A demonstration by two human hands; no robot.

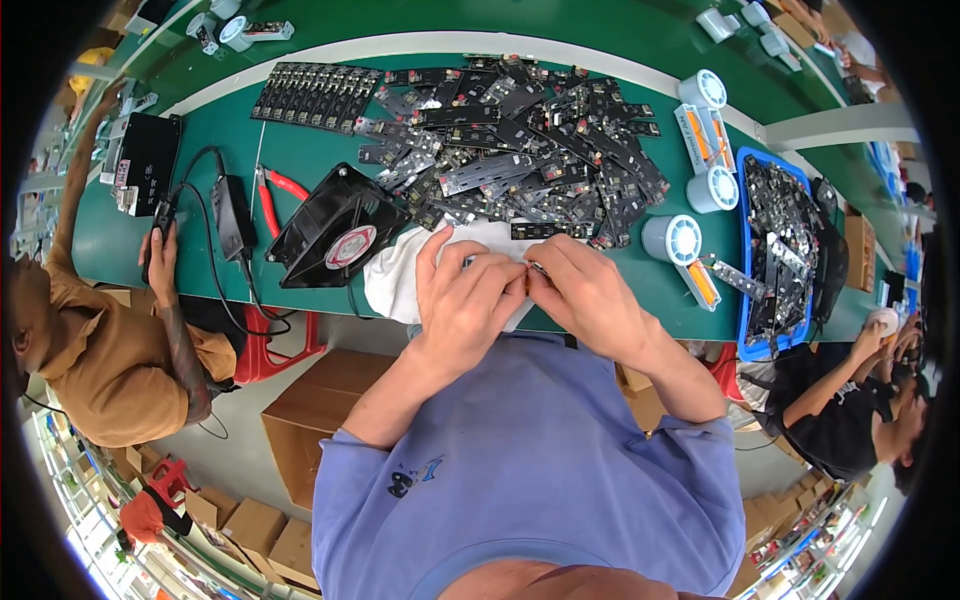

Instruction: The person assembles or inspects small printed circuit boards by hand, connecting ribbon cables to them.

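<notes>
My left hand (465, 298) and my right hand (585, 290) meet fingertip to fingertip above the near edge of the green table. Both pinch a small dark piece (538, 268), mostly hidden by the fingers; its kind I cannot make out. Beneath the hands lies a white cloth (395, 275). Just beyond them spreads a large heap of narrow black circuit boards (490, 175), with one board (548, 230) lying close to my right hand. Left of the cloth, a black square cooling fan (335, 228) rests tilted.
Red-handled pliers (268, 200) and a black power adapter (235, 215) lie to the left. At the far left, a co-worker's hand (160, 262) touches a cable. White-and-orange handheld fans (690, 255) and a blue tray (745, 325) of boards stand right. Joined boards (315, 95) sit at the back.
</notes>
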